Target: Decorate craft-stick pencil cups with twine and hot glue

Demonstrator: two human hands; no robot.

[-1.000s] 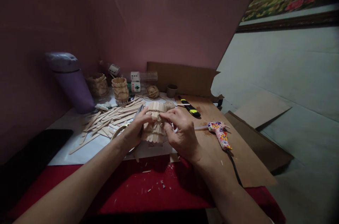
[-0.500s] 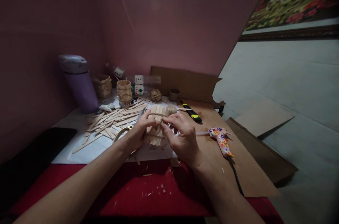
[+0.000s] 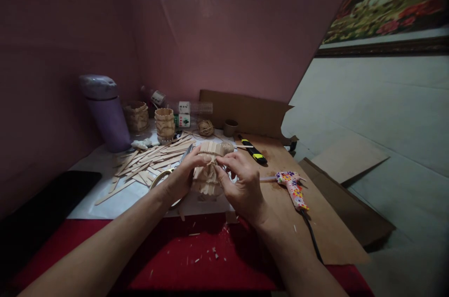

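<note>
Between my hands is a cup made of wooden craft sticks [image 3: 208, 187], lying tilted with twine [image 3: 211, 162] around its middle. My left hand [image 3: 187, 170] is closed around the cup's left side, its thumb near the twine. On the right, my right hand [image 3: 242, 180] pinches at the twine with thumb and forefinger; what lies right between the fingertips is partly hidden. Gold-handled scissors [image 3: 159, 177] lie partly under my left hand. Just behind the cup sits a small ball of twine [image 3: 227, 147].
Loose craft sticks [image 3: 147, 161] cover the white paper at left. A purple tumbler [image 3: 108, 119], finished stick cups [image 3: 164, 125], plastic bottles [image 3: 196, 107] and a twine ball [image 3: 205, 127] stand behind. At right are a utility knife [image 3: 254, 151] and a corded glue gun [image 3: 293, 187] on cardboard.
My right fingertips have shifted slightly at the twine, and more of it shows between my hands. The cup stays in nearly the same place; the camera view moved a little.
</note>
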